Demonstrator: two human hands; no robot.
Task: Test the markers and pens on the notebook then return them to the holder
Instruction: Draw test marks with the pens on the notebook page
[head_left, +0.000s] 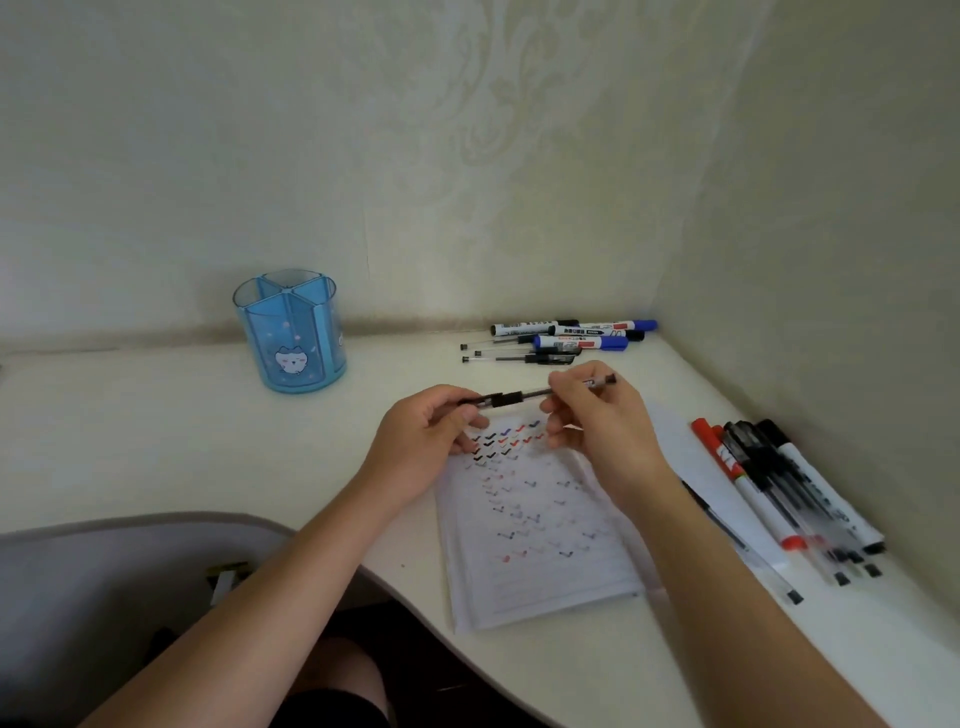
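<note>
Both hands hold one black gel pen (519, 397) level above the top of the notebook (535, 525). My left hand (434, 431) pinches its capped left end. My right hand (597, 421) grips the clear barrel near the other end. The notebook page carries rows of black, red and blue tick marks. A blue see-through holder (291, 332) with a cat picture stands at the back left, its compartments showing nothing inside.
Several markers and thin pens (561, 338) lie by the back wall. Another group of markers and pens (779, 488) lies to the right of the notebook, near the side wall. The desk's curved front edge (415, 597) runs below the notebook.
</note>
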